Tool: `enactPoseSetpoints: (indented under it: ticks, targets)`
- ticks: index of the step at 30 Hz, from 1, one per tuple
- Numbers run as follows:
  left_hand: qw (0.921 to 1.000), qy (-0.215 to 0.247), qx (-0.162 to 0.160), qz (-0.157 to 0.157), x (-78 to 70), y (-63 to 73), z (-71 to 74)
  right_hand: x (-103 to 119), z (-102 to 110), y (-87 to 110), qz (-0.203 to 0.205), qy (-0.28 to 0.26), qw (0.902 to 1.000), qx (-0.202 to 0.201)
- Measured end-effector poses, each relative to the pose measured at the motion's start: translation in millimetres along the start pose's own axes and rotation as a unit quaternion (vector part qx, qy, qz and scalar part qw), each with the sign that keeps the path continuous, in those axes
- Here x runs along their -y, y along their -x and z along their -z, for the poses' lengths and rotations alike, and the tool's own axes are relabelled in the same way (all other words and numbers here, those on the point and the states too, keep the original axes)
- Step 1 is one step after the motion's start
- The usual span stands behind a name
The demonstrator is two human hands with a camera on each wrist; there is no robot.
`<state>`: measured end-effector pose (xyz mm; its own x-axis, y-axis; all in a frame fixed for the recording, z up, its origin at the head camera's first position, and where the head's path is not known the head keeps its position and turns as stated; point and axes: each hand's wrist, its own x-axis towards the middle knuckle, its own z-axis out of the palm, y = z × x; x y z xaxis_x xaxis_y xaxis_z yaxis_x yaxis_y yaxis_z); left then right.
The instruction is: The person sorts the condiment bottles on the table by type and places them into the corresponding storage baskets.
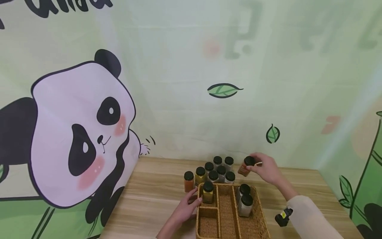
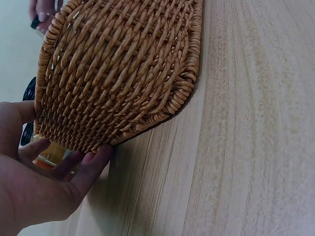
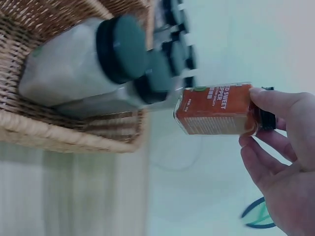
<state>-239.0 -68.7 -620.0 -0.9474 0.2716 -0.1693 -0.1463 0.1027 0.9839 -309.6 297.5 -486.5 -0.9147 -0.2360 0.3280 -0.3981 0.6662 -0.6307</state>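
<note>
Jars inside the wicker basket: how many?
3: a yellow jar in the far-left compartment, plus a nearer pale jar and a farther pale jar in the right compartment. The basket runs out of view; more may hide.

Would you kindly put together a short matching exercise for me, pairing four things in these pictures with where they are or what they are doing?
Column one
1. Right hand
2. Wicker basket
3. Panda
4. Left hand

Column two
A. Printed on the backdrop
B. Grips the basket at a corner
C. Holds a red-labelled jar with a black lid
D. Stands on the wooden table, divided into compartments

Right pairs: 1-C, 2-D, 3-A, 4-B
</note>
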Motion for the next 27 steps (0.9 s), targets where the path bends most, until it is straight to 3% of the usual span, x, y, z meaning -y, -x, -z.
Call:
enactPoseSetpoints:
  ticks: [6, 12, 20, 27]
  targets:
    - [1.0000, -0.002, -0.004, 0.000, -0.6, 0.7, 0.9, 27.3, 4.6, 3.1, 0.030, -0.029, 0.9990, 0.013]
    - [1.0000, -0.005, -0.004, 0.002, -0.4, 0.9, 1.3, 64.9, -10.0, 11.3, 0.079, -0.016, 0.9941, 0.072]
    - [1.0000, 0.000, -0.005, -0.007, -4.0, 4.3, 0.1, 114.4, -33.8, 27.3, 0.145, 0.000, 0.9764, 0.160]
    - [0.9999, -0.001, -0.001, -0.012, -4.1, 5.8, -0.8, 127.9, -66.3, 43.2, 0.165, -0.009, 0.9607, 0.223]
